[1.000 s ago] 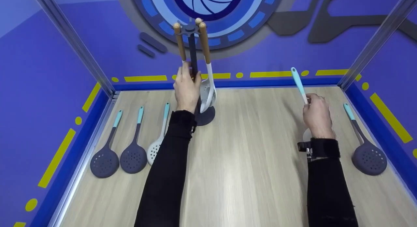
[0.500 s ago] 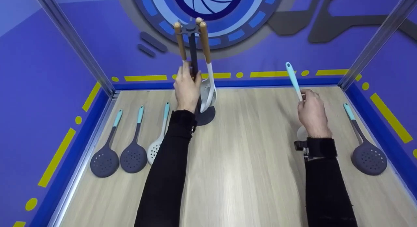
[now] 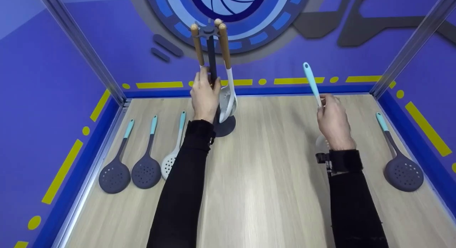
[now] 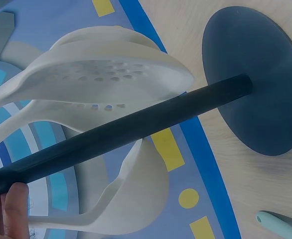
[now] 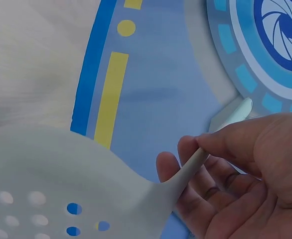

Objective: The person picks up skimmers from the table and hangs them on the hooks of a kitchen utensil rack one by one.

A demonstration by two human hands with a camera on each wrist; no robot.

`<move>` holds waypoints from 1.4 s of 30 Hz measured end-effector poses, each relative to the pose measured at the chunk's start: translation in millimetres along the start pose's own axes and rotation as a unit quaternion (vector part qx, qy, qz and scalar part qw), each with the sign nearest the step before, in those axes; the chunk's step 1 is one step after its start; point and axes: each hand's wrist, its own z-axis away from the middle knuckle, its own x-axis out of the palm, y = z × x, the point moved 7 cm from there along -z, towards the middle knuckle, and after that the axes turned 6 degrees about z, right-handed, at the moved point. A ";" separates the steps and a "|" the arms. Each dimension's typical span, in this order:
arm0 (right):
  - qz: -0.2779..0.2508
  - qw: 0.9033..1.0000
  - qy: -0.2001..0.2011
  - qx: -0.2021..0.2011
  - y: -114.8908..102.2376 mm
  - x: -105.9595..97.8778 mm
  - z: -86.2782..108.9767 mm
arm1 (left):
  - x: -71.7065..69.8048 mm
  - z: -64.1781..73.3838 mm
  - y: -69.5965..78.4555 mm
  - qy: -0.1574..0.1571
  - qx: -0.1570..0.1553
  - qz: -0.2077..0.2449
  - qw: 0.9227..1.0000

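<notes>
My left hand (image 3: 206,96) grips the dark pole of a utensil rack (image 3: 211,59) near the back wall; the left wrist view shows its fingers (image 4: 16,209) curled round the pole (image 4: 121,134). Several white utensils (image 4: 111,79) with wooden handles (image 3: 225,45) hang from the rack's top, at least two with perforated heads. At the right, my right hand (image 3: 334,121) pinches a white skimmer (image 5: 101,174) by its neck, its mint handle (image 3: 311,80) pointing up and its perforated head hanging low. In the head view the hand and wrist hide most of that head.
On the left of the wooden table (image 3: 263,191) lie two dark skimmers (image 3: 114,177) and a white one (image 3: 170,164) partly behind my left sleeve. Another dark skimmer (image 3: 404,173) lies by the right wall. Blue panels (image 3: 89,62) enclose the back and sides.
My right hand has moved left and slightly toward the back wall, carrying the white skimmer toward the rack. The left hand stays in place on the pole.
</notes>
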 end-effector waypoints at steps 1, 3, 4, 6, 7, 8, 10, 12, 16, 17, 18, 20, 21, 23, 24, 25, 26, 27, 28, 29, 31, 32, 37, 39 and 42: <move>-0.001 1.000 0.001 -0.002 -2.4 0.0 0.3 | 0.1 -0.2 -0.1 0.000 0.000 0.000 1.000; -0.004 1.000 0.003 -0.008 -7.5 -0.3 0.6 | 0.4 -0.4 -0.3 0.000 0.001 0.000 1.000; -0.006 1.000 0.004 -0.010 -10.0 -0.6 0.7 | 0.4 -0.4 -0.4 0.000 0.000 0.001 1.000; -0.009 1.000 0.007 -0.017 -14.3 -0.8 0.8 | 0.6 -0.6 -0.5 0.002 0.000 0.002 1.000; -0.011 1.000 0.008 -0.020 -16.2 -0.8 0.7 | 0.6 -0.6 -0.3 0.003 0.000 0.003 1.000; -0.011 1.000 0.009 -0.022 -18.4 -1.0 0.8 | 0.5 -0.6 -0.2 0.004 0.000 0.004 1.000; -0.014 0.999 0.013 -0.027 -22.5 -1.2 0.6 | 0.2 -0.5 0.1 0.006 -0.001 0.004 1.000; -0.016 0.999 0.017 -0.033 -27.0 -1.4 0.7 | 0.1 -0.5 0.1 0.007 -0.002 0.005 1.000; -0.020 0.998 0.024 -0.046 -36.2 -1.6 1.4 | -0.5 0.4 0.2 0.007 -0.001 0.004 1.000; -0.021 0.998 0.025 -0.050 -38.4 -1.7 1.8 | -0.6 0.6 0.3 0.007 0.000 0.004 1.000; -0.023 0.998 0.026 -0.052 -40.6 -1.8 2.3 | -0.8 0.9 0.3 0.006 0.000 0.003 1.000; -0.026 0.998 0.028 -0.055 -44.1 -1.7 2.7 | -1.0 1.3 0.5 0.006 0.000 0.000 1.000; -0.028 0.998 0.028 -0.056 -45.9 -1.5 3.1 | -1.0 1.3 0.5 0.005 0.001 0.000 1.000; -0.032 0.997 0.028 -0.059 -50.3 -2.2 4.4 | -0.8 1.5 0.4 0.005 0.001 0.000 1.000; -0.033 0.997 0.028 -0.060 -52.2 -2.4 5.0 | -0.6 1.6 0.2 0.005 0.001 0.001 1.000; -0.033 0.997 0.028 -0.061 -54.1 -2.5 5.6 | -0.4 1.6 0.0 0.005 0.001 0.002 1.000; -0.034 0.997 0.028 -0.062 -56.2 -2.6 6.3 | -0.2 1.6 -0.2 0.005 0.000 0.002 1.000; -0.034 0.997 0.027 -0.063 -58.6 -3.0 7.4 | 0.0 1.7 -0.4 0.004 0.000 0.003 1.000; -0.034 0.997 0.026 -0.064 -60.7 -3.1 8.1 | 0.3 1.6 -0.8 0.004 -0.001 0.004 1.000; -0.034 0.997 0.026 -0.065 -62.7 -3.2 8.6 | 0.5 1.6 -1.1 0.004 -0.001 0.004 1.000; -0.033 0.997 0.026 -0.066 -66.9 -3.1 9.3 | 0.9 1.5 -1.4 0.003 -0.003 0.005 1.000; -0.033 0.997 0.027 -0.068 -69.1 -3.1 9.4 | 1.1 1.5 -1.6 0.003 -0.003 0.005 1.000; -0.039 0.995 0.034 -0.081 -81.2 -4.2 8.3 | 1.3 0.7 -1.6 0.002 -0.006 0.005 1.000; -0.041 0.995 0.035 -0.086 -86.0 -4.7 7.7 | 1.3 0.4 -1.6 0.002 -0.006 0.005 1.000; -0.045 0.995 0.030 -0.088 -92.4 -4.8 7.0 | 1.2 0.2 -1.5 0.002 -0.007 0.003 1.000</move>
